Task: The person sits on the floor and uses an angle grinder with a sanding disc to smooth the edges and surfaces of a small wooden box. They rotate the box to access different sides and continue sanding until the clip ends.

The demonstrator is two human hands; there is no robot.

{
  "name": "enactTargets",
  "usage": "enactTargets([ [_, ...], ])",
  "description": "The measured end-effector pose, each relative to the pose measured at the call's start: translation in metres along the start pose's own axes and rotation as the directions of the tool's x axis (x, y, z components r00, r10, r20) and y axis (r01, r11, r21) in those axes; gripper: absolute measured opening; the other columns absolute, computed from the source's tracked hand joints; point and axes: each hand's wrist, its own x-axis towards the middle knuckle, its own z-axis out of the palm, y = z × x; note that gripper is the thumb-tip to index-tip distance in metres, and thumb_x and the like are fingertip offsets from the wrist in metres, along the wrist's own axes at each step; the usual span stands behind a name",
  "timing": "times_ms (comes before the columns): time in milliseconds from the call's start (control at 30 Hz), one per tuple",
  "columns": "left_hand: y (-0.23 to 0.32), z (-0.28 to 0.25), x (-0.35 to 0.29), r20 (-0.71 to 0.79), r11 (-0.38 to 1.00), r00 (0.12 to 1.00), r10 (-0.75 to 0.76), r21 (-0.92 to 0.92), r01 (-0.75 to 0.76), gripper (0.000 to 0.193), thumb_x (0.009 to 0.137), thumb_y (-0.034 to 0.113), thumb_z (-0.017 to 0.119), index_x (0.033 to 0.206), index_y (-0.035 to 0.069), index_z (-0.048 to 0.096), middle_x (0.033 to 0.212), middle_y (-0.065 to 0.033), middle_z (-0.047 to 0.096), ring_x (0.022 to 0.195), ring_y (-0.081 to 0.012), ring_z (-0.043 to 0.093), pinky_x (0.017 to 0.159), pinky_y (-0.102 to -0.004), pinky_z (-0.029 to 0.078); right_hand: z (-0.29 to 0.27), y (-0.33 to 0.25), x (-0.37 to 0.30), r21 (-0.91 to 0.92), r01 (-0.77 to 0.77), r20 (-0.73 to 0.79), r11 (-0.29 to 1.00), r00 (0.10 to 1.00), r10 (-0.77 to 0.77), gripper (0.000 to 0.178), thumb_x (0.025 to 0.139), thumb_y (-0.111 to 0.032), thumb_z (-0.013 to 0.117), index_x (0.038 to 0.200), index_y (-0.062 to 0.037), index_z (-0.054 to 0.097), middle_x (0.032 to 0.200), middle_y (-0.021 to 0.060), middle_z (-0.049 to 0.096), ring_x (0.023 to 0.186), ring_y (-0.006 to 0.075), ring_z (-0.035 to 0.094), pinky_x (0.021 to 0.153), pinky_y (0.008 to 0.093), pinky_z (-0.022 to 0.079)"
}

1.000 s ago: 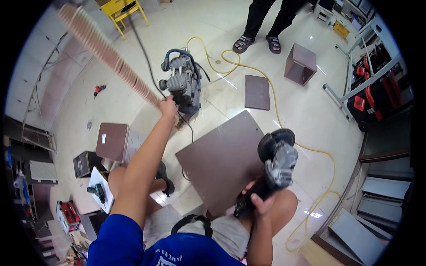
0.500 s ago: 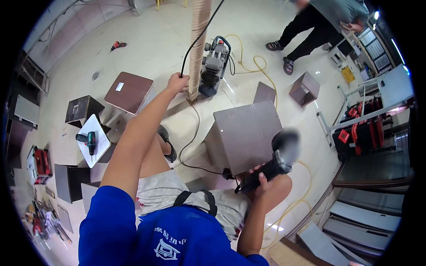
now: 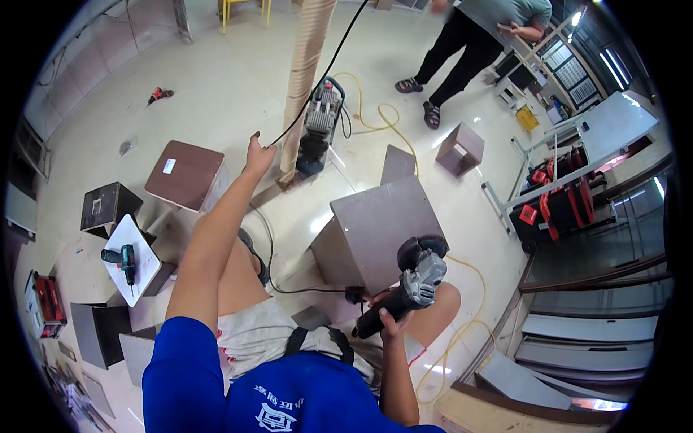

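My left hand (image 3: pixel 260 154) reaches far forward at the end of an outstretched arm. It pinches a black cable (image 3: pixel 323 76) that runs up past a wrapped post (image 3: pixel 306 68). In my right hand (image 3: pixel 393 326), over my right thigh, an angle grinder (image 3: pixel 419 281) is gripped by its black body, with the disc and guard end pointing away from me. Just beyond the grinder stands a grey-brown box (image 3: pixel 386 224). A thin dark cord (image 3: pixel 310 291) crosses the floor toward the grinder.
An air compressor (image 3: pixel 317 130) stands behind the post, with a yellow hose (image 3: pixel 390 119) looping right. A green drill (image 3: pixel 128 261) lies on a white board (image 3: pixel 137 242) at left, near a brown-topped stool (image 3: pixel 184 173). Another person (image 3: pixel 465 54) stands at far right.
My left hand has shifted left, away from the post, with the cable still in its fingers. The grinder's disc end stands out more clearly. My view has turned slightly right.
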Motion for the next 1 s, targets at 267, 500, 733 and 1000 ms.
enactTargets([
  [267,0.049,0.018,-0.173,0.677,0.976,0.704,0.215,-0.164,-0.141,0.055,0.089,0.014,0.073,0.138,0.003,0.05,0.13,-0.0133,0.059,0.124,-0.02,0.055,0.099,-0.0342,0.049,0.039,-0.013,0.001,-0.192,0.027,0.041,0.981,0.999,-0.019,0.047,0.075,-0.005,0.074,0.116,0.0027,0.052,0.091,0.0134,0.066,0.081,0.0224,0.066,0.076,0.0354,0.054],
  [500,0.094,-0.039,-0.27,0.863,0.897,0.447,0.238,-0.372,0.241,0.062,0.092,0.017,0.071,0.146,0.004,0.042,0.142,-0.0118,0.053,0.134,-0.0215,0.049,0.11,-0.0375,0.042,0.071,-0.011,0.024,-0.228,-0.027,0.058,0.973,0.997,0.041,0.026,0.079,-0.005,0.078,0.101,0.0006,0.066,0.093,0.0067,0.07,0.085,0.0167,0.067,0.079,0.0323,0.055],
  [733,0.065,-0.039,-0.354,0.836,0.926,0.518,0.181,-0.322,0.197,0.069,0.087,0.005,0.076,0.145,0.001,0.04,0.139,-0.0129,0.053,0.132,-0.023,0.052,0.112,-0.0397,0.041,0.077,0.003,0.018,-0.192,-0.039,0.156,0.981,0.985,0.07,0.026,0.08,-0.015,0.082,0.099,-0.003,0.07,0.094,0.0063,0.072,0.087,0.0148,0.068,0.083,0.0343,0.054],
  [1000,0.126,-0.097,-0.298,0.92,0.974,0.34,0.196,-0.143,-0.175,0.059,0.087,0.015,0.078,0.137,-0.001,0.05,0.134,-0.0174,0.059,0.123,-0.0267,0.061,0.104,-0.0363,0.048,0.053,-0.034,0.019,-0.174,0.088,0.167,0.981,0.984,-0.059,0.024,0.077,-0.009,0.081,0.097,-0.0025,0.07,0.092,0.0051,0.073,0.084,0.0149,0.07,0.083,0.0318,0.055],
])
